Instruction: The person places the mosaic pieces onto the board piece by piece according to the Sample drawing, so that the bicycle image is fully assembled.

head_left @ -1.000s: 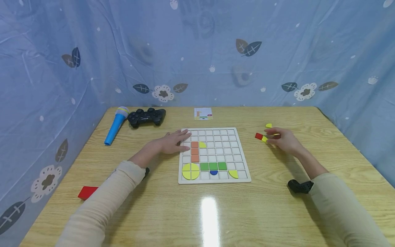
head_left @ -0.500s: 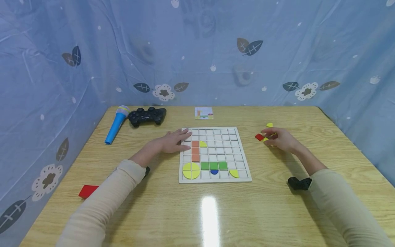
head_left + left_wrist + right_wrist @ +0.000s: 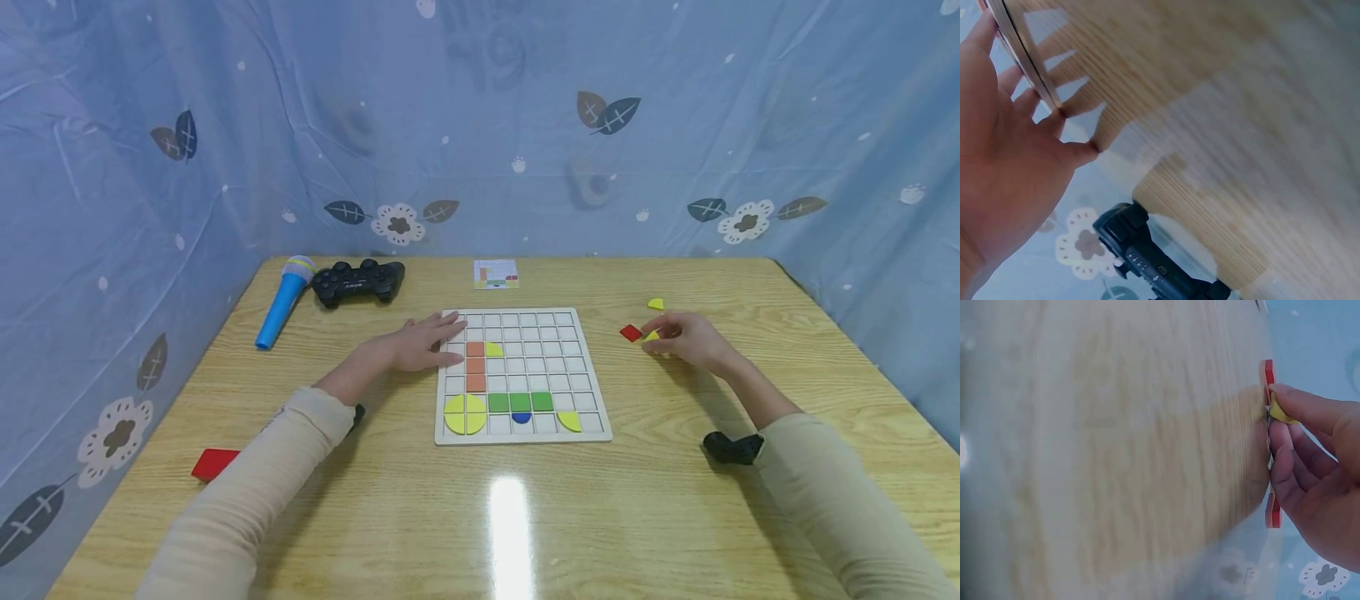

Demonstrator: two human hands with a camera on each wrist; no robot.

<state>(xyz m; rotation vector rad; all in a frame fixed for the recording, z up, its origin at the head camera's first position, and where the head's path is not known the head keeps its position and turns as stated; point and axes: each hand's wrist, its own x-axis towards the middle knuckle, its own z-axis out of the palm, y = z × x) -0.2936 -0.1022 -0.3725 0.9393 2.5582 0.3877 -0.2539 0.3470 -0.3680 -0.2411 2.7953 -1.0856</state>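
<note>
My left hand (image 3: 422,343) lies with fingers spread over the left edge of a white grid board (image 3: 525,439); in the left wrist view the fingers (image 3: 1027,100) reach along the board's side. On the board are orange squares (image 3: 476,367), green squares (image 3: 520,402), a blue half-round piece (image 3: 521,417) and several yellow quarter-round pieces (image 3: 569,421). Right of the board, my right hand (image 3: 693,340) pinches a yellow piece (image 3: 1282,411) between thumb and fingers. Just left of those fingertips lies a red square piece (image 3: 631,333).
Another yellow piece (image 3: 656,304) lies behind the right hand. A small pattern card (image 3: 496,274) is behind the board. A blue toy microphone (image 3: 281,308) and a black game controller (image 3: 357,283) stand at the back left. A red block (image 3: 213,464) is beside the left forearm.
The right hand's fingers have closed on the yellow piece, which now shows tilted up between them. The red square beside it has turned a little. My left hand has stayed in place.
</note>
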